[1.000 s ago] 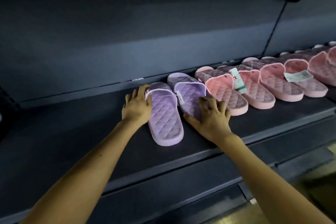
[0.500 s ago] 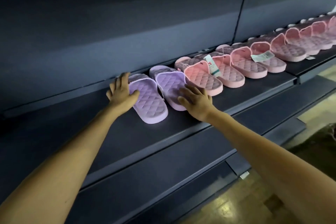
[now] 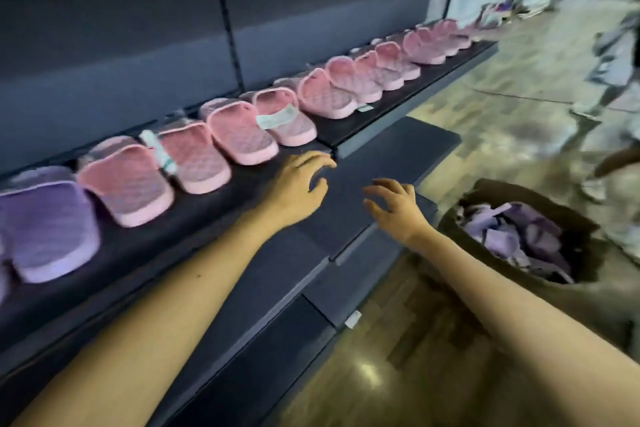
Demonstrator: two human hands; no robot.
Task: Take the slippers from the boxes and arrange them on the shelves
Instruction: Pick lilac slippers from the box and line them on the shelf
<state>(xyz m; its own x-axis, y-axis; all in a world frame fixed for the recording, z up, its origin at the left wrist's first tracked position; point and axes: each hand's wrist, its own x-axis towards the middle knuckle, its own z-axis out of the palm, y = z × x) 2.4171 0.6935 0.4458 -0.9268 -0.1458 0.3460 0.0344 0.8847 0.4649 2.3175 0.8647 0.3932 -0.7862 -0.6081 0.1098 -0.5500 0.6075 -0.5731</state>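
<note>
A purple quilted slipper lies at the far left of the dark shelf. To its right runs a long row of pink slippers, some with white tags. My left hand hovers over the shelf's front edge, fingers spread, holding nothing. My right hand is in the air to its right, also empty with fingers apart, between the shelf and a brown cardboard box on the floor. Several purple slippers lie jumbled inside that box.
A lower dark shelf juts out beneath the hands. The polished floor stretches to the right. Another person's legs stand at the far right, with blurred goods on the floor behind.
Both hands have come off the two purple slippers and swung right toward the box. My view has turned right, so the box and floor are now in sight.
</note>
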